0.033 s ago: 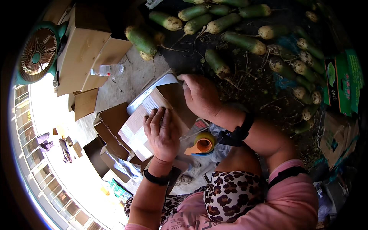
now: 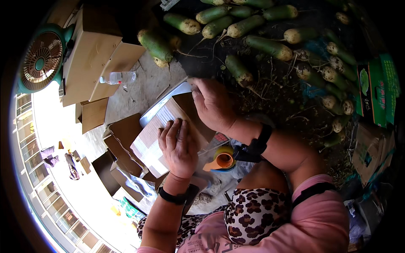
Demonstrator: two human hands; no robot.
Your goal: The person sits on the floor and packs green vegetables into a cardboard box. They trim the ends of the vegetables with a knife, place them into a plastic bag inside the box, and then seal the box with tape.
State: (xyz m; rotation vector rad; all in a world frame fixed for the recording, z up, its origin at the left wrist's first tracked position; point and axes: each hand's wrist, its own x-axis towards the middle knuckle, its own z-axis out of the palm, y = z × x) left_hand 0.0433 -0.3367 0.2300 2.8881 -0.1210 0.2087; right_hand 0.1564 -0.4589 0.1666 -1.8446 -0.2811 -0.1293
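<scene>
Nothing had shifted between frames: both hands stayed on the cardboard box (image 2: pixel 168 126). Left hand (image 2: pixel 179 147) lay flat, fingers spread, pinning its flap; right hand (image 2: pixel 213 103) pinched the box's far edge, beside the tape roll (image 2: pixel 223 159).

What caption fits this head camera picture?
Two hands press a cardboard box beside green radishes.

Your single head camera looks steeply down, close over the cardboard box (image 2: pixel 168 126) and the ground, its fisheye rim bending edges.
</scene>
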